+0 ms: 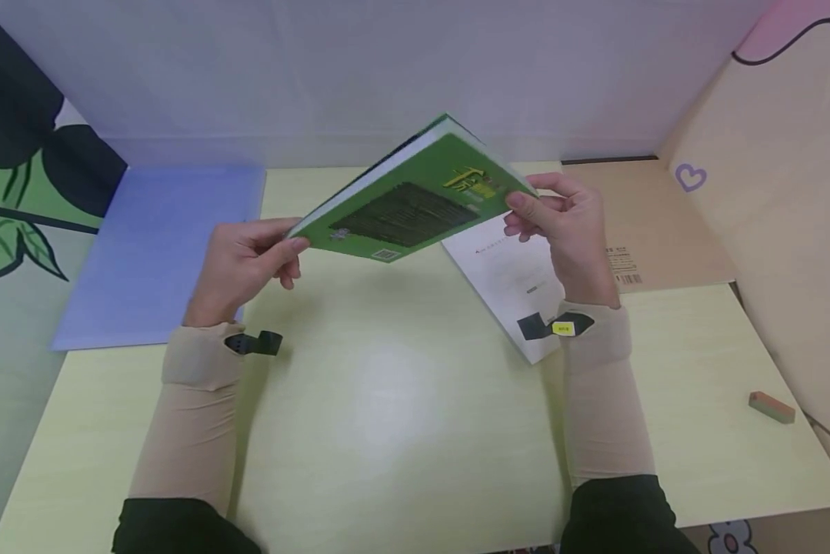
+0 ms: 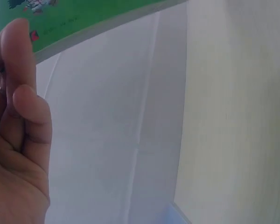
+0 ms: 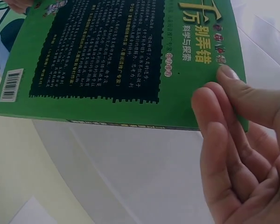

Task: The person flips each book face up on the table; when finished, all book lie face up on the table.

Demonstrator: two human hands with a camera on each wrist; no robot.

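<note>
Book: green paperback (image 1: 415, 201) held in the air above the pale yellow desk (image 1: 401, 400), tilted, back cover with black text block and barcode facing the person.
Left hand: (image 1: 243, 260) pinches the near-left corner, thumb on top, fingers curled underneath.
Right hand: (image 1: 568, 219) clamps the far-right edge; thumb (image 3: 252, 95) lies on the cover, fingers (image 3: 224, 140) wrap below.
Handling: looks light and thin; glossy cover probably a bit slick; stiff enough to hold its shape between two corner grips, though it may sag if held by one. Opposite edges seem the sound places to hold.
Beneath: white booklet (image 1: 518, 281) lying flat on the desk, under the right hand.
Around: blue folder (image 1: 155, 246) at left, brown book (image 1: 646, 231) at right, small eraser (image 1: 771, 407) near the right edge.
</note>
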